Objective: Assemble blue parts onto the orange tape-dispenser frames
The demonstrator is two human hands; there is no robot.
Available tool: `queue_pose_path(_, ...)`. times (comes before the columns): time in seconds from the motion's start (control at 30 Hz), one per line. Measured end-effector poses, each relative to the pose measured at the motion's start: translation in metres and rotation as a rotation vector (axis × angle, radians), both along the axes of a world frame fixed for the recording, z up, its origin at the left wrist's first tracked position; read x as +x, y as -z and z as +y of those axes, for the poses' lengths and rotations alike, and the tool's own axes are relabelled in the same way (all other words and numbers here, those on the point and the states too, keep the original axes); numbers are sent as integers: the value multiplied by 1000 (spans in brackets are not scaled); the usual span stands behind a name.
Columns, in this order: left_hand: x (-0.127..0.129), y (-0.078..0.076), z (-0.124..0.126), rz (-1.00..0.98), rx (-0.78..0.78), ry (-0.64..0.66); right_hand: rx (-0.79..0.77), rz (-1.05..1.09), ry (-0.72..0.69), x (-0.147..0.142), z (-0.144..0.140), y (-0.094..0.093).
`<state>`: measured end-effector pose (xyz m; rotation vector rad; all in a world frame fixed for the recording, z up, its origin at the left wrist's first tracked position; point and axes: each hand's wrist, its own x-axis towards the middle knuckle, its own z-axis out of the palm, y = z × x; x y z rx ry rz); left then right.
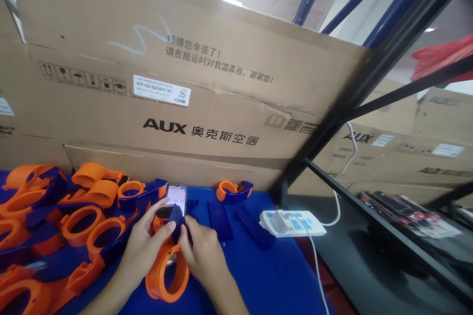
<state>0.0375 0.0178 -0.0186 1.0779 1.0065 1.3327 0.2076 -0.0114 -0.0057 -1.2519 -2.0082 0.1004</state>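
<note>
Both hands meet near the middle of the blue tabletop (266, 275). The left hand (144, 246) and right hand (203, 256) clamp an orange ring handle (164, 275) between them, fingertips pinching its dark blue strap (176, 221). A phone (176, 198) lies just beyond.

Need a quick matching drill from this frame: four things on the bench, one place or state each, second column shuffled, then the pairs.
1. orange ring
2. phone
3. power strip
4. cardboard box

A. white, at the blue mat's right edge, cable plugged in
B. held between left hand and right hand
C. upright behind the bench, printed AUX
D. propped at the box's foot, screen lit

Pairs: 1-B, 2-D, 3-A, 4-C
</note>
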Motion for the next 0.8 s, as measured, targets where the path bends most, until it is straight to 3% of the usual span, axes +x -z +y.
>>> queue_pose_path(0.23,-2,-1,1,-7,-26,-29,16,-18,-19,2,2,-1)
queue_pose_path(0.33,-2,-8,-2,-177,-122,-18,-12,70,35,8,5,-5)
queue_pose_path(0.47,2,-21,-11,-436,-244,97,-22,184,120,12,6,-9)
queue_pose_path(0.63,-4,-29,-6,-595,-330,183,-41,260,93,13,10,-13)
queue_pose_path(0.7,-10,-29,2,-633,-358,207,-21,315,164,23,14,-14)
queue_pose_path(0.8,-14,-31,9,-596,-408,114,32,402,381,51,24,-12)
